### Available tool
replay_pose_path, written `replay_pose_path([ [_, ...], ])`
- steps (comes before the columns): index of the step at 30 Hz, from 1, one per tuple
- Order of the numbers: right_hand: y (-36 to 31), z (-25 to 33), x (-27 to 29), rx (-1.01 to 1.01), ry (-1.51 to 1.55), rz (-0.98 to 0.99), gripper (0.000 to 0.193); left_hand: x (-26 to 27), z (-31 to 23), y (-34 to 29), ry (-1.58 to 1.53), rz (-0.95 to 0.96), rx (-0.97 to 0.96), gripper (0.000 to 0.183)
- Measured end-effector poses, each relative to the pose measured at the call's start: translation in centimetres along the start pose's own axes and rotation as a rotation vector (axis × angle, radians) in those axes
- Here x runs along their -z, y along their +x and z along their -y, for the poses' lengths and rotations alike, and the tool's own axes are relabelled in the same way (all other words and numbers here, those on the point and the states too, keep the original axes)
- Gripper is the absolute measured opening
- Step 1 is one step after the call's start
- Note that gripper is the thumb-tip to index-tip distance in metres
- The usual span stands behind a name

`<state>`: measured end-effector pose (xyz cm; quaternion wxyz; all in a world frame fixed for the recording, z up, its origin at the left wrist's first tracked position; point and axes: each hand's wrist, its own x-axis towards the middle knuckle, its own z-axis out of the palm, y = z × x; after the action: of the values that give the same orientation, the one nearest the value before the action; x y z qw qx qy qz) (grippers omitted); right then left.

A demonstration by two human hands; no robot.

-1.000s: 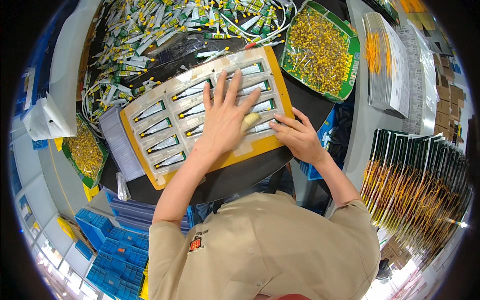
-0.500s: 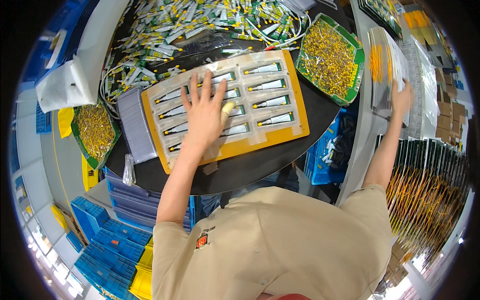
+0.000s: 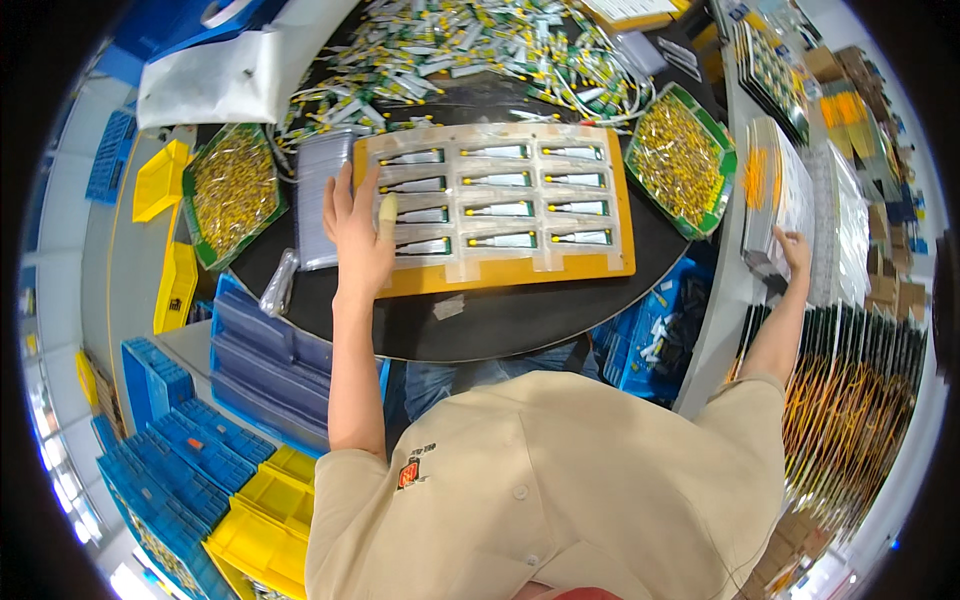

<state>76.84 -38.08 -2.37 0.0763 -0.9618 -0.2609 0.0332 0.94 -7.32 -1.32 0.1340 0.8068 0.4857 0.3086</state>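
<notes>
My left hand (image 3: pixel 362 240) lies flat on the left edge of an orange board (image 3: pixel 420 282), fingers stretched out. A pale yellowish cover sits on its thumb. On the board, clear plastic blister trays (image 3: pixel 512 256) hold rows of small white-and-green tubes (image 3: pixel 493 151) with yellow tips. Off to the right, my right hand (image 3: pixel 796 252) has its fingers closed at the near corner of a stack of printed cards (image 3: pixel 785 190) with orange markings. How many cards lie between those fingers cannot be made out.
Loose tubes (image 3: pixel 450 50) heap across the far side of the black table (image 3: pixel 520 325). Green boxes of yellow caps stand left (image 3: pixel 235 190) and right (image 3: pixel 682 155). Clear plastic sheets (image 3: pixel 322 200) stack beside the board. A blue bin (image 3: pixel 640 370) sits below the right edge.
My left hand has slid from the middle of the trays to the board's left edge. The board now lies straighter. My right hand has moved down the card stack to its near corner.
</notes>
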Motion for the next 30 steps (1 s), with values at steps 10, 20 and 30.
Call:
replay_pose_path([
  [10,-2.9,3.1,0.1,-0.091,-0.174,-0.04,0.073,-5.8,-9.7,-3.0,0.018,0.229,-0.219,0.047],
  [20,-4.4,5.8,3.4,0.114,-0.292,-0.097,0.031,-10.7,-13.9,-3.8,-0.035,0.421,-0.439,0.046],
  [30,-6.8,8.6,5.8,-0.074,-0.26,-0.204,0.035,-6.8,-11.0,-2.7,-0.173,0.15,-0.25,0.044],
])
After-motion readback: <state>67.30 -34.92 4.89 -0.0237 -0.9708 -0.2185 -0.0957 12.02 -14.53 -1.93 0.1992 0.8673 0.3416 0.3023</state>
